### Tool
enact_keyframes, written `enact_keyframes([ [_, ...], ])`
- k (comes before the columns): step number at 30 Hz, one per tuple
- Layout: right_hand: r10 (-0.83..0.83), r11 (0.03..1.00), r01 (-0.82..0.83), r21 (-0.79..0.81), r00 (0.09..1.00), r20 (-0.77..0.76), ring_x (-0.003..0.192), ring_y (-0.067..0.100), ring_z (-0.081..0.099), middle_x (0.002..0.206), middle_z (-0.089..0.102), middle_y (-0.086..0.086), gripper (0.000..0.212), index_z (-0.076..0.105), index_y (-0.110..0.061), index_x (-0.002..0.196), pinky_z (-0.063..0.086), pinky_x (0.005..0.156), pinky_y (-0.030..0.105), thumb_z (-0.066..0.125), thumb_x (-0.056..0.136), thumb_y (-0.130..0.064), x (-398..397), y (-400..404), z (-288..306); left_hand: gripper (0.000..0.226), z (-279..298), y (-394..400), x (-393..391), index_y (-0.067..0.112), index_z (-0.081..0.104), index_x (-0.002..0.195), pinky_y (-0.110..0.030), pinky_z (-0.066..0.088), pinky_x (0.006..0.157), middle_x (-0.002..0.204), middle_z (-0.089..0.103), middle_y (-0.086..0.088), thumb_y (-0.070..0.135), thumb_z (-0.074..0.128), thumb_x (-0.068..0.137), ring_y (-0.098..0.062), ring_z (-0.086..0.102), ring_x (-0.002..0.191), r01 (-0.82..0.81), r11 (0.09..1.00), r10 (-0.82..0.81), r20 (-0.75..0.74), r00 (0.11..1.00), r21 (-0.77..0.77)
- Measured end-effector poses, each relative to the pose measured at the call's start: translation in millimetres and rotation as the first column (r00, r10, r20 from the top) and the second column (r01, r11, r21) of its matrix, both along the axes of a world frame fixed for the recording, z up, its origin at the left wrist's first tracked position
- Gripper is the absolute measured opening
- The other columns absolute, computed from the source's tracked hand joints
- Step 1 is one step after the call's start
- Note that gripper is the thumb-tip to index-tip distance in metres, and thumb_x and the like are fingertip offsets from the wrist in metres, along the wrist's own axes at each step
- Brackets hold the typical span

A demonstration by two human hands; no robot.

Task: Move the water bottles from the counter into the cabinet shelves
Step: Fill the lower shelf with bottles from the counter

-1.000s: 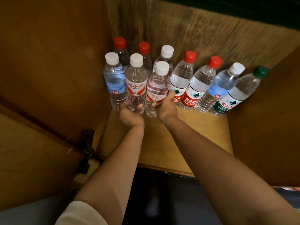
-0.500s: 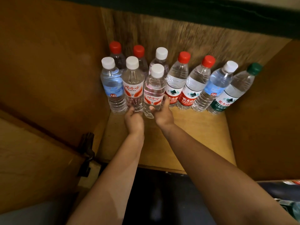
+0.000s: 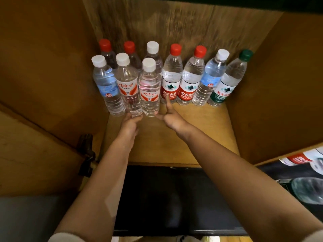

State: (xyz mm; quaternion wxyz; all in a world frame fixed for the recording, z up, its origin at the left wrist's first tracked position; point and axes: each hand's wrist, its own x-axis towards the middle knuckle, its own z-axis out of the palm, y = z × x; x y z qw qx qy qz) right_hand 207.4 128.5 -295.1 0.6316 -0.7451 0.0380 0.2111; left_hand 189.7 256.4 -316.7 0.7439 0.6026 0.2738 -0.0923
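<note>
Bottles upright on cabinet shelf (image 3: 174, 137), ten, pushed toward back-left. Left hand (image 3: 130, 125) at base of front white-cap bottle (image 3: 128, 88), grip on it unclear tbh. Right hand (image 3: 172, 117) released, fingers splayed, fingertip touching red-label bottle (image 3: 171, 81).

Storage spot: wooden cabinet (image 3: 271, 84) stocked with water bottles (image 3: 170, 79).

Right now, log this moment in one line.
phase: placing | left hand: touching white-capped bottle | right hand: open, beside second white-capped bottle | shelf: ten bottles upright
</note>
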Motion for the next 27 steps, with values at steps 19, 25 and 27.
enact_keyframes([
  [19,-0.363,0.931,0.365,0.012,0.927,-0.091,0.056,0.005,0.055,0.072,0.062,0.003,0.019,0.060,-0.005,0.098,0.041,0.056,0.017,0.044,0.093,0.004,-259.7,-234.0,-42.3,0.022,-24.8,-156.2,-161.1,0.021,0.063,0.098,-0.019,0.039,0.052,0.073,0.061,-0.001,0.009,0.045,0.095,-0.010,0.050,0.058,0.774,0.556,-0.749,-0.221,0.624,0.302],
  [25,-0.569,0.816,0.574,0.063,0.818,-0.082,0.053,0.005,0.056,0.069,0.061,0.010,0.024,0.062,-0.007,0.093,0.043,0.052,0.015,0.043,0.091,0.009,-318.9,-325.6,-47.3,0.024,-33.2,-254.3,-190.5,0.026,0.063,0.093,-0.017,0.040,0.049,0.073,0.062,0.000,0.010,0.046,0.095,-0.008,0.050,0.055,0.829,0.490,-0.792,-0.260,0.552,0.269],
  [27,-0.632,0.769,0.636,0.066,0.772,-0.073,0.054,0.005,0.057,0.069,0.060,0.012,0.026,0.062,-0.003,0.093,0.043,0.052,0.015,0.041,0.091,0.012,-336.4,-358.3,-50.3,0.024,-35.1,-292.7,-203.1,0.026,0.063,0.093,-0.016,0.040,0.049,0.071,0.062,0.002,0.010,0.046,0.095,-0.005,0.050,0.052,0.853,0.459,-0.817,-0.259,0.515,0.247],
])
